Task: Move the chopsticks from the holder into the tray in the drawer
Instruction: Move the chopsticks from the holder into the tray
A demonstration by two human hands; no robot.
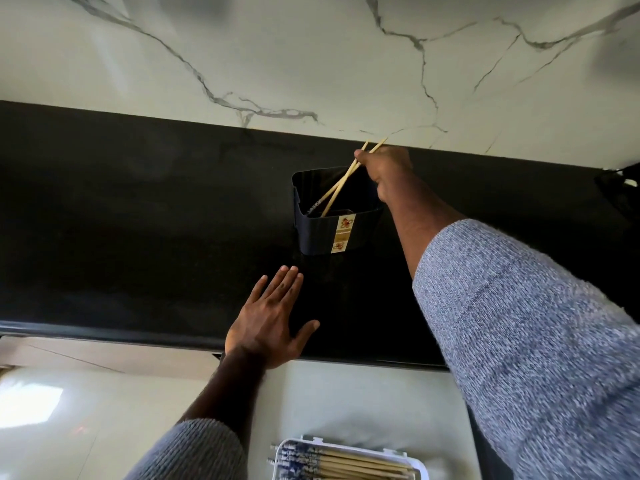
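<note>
A dark blue holder point(322, 233) with a paper label stands on the black counter near the back wall. My right hand point(384, 168) reaches over it and pinches two wooden chopsticks point(341, 183) near their upper ends; their lower ends are still inside the holder. My left hand point(268, 320) lies flat, fingers spread, on the counter in front of the holder. At the bottom, a white tray point(415, 472) in the open drawer holds several chopsticks point(346, 464) with blue-patterned ends, lying side by side.
The black counter point(138, 220) runs across the view, with a white marble wall point(277, 57) behind it. A dark object point(620, 188) sits at the far right edge. Pale floor point(69, 410) shows below the counter's front edge on the left.
</note>
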